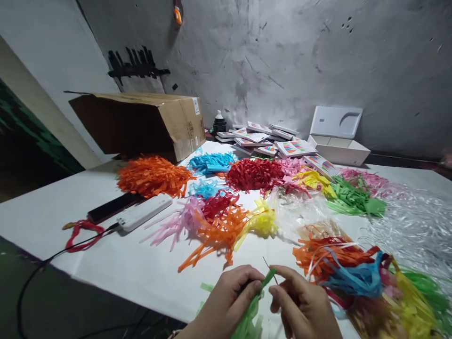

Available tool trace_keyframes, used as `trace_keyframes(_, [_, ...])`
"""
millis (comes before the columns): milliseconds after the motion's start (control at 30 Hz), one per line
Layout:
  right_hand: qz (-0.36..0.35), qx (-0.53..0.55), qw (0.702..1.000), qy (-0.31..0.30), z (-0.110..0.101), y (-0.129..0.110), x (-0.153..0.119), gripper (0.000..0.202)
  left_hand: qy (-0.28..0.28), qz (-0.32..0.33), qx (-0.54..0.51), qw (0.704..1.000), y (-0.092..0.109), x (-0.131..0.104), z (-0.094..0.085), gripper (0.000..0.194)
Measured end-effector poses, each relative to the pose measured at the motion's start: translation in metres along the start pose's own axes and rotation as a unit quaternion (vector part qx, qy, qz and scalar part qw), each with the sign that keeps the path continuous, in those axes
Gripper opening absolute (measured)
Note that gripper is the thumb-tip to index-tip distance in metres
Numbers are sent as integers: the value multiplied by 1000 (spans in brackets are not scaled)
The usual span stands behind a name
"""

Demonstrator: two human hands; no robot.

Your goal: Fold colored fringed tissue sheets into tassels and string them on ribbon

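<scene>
Two hands are in my view: the left hand clasps a green tassel in its fingers; the right hand curls by a thin wire at the tassel's tip, whether pinching I cannot tell. Beyond the fingers, orange strips lie on the counter.

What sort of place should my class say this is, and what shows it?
Probably a small craft workspace: the left fingers grip a bundle of thin green strips, while a fluffy heap of orange strips and a pile of flat, white, printed packages lie on a white-topped table.
</scene>
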State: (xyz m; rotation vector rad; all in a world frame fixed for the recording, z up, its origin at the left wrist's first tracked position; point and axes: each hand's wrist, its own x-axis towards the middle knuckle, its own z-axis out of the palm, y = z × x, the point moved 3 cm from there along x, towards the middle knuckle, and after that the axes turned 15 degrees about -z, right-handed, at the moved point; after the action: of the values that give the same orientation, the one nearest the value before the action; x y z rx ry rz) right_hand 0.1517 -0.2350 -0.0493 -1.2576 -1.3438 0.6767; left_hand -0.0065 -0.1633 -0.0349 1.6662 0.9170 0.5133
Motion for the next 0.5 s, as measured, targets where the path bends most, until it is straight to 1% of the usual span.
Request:
trace_keyframes(33, [57,65,996,-11,2,2,1,54,-3,9,10,1000,1,0,0,29])
trace_keyframes(67, [100,122,987,-24,5,5,1,65,-7,19,20,1000,1,0,1,28])
trace_keyframes(100, [128,163,977,-41,7,7,2,72,-12,30,31,999,1,0,1,26])
trace_keyframes(133, [144,186,970,-62,9,8,3,72,-15,43,45,998,0,0,2,24])
trace_keyframes(167, [149,190,967,-82,10,10,5,67,-15,59,60,996,-1,0,3,24])
trace_keyframes(200, [138,171,971,-97,9,11,7,59,-11,79,76,994,-2,0,4,23])
trace_keyframes(233, [111,134,980,-99,6,11,10,53,-5,96,91,991,-4,0,6,22])
trace_keyframes(267, [70,87,990,-85,1,11,13,47,3,107,105,989,-6,0,7,22])
trace_keyframes(300, [23,41,998,-52,-6,9,17,42,7,112,117,987,-8,0,9,22])
trace_keyframes(333, [-25,11,1000,2,-15,7,20,37,0,112,128,985,-11,1,10,23])
trace_keyframes(367, [-60,4,996,69,-24,5,23,31,-19,107,141,984,-12,2,12,24])
trace_keyframes(400, [-77,28,987,137,-34,5,25,28,-46,101,155,982,-13,4,13,24])
trace_keyframes(433, [-76,76,976,192,-41,7,27,28,-74,96,169,978,-12,7,14,25])
trace_keyframes(467, [-64,134,963,226,-47,9,29,29,-92,93,177,975,-10,11,12,25])
trace_keyframes(500, [-50,191,951,238,-49,12,30,30,-92,87,177,976,-7,18,9,25])
